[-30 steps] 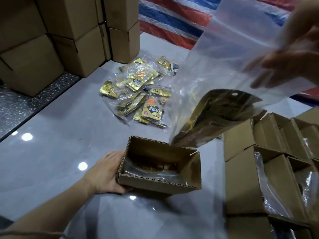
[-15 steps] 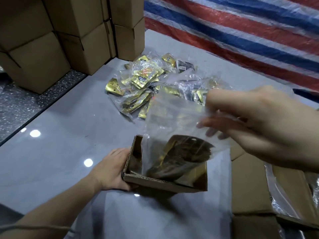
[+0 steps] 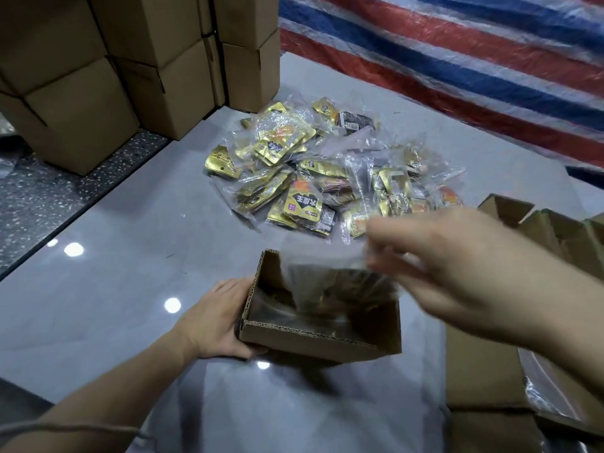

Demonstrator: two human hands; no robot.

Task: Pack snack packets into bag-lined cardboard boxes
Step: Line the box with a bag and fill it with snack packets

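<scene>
A small open cardboard box [image 3: 313,341] sits on the shiny grey floor in front of me. My left hand [image 3: 212,318] grips its left wall. My right hand [image 3: 457,276], blurred, pinches the top of a clear plastic bag [image 3: 327,256] of gold snack packets. The bag's lower part, with the packets, rests inside the box. Beyond the box lies a pile of gold snack packets [image 3: 310,178], many in clear bags.
Stacked closed cardboard cartons [image 3: 114,76] stand at the back left. Open bag-lined boxes [image 3: 539,371] crowd the right side. A red, white and blue striped tarp [image 3: 457,60] covers the far right. A dark speckled floor strip [image 3: 49,197] lies left.
My right hand has come down from the upper right and lowered the bag of packets into the box. My left hand has kept hold of the box's left wall.
</scene>
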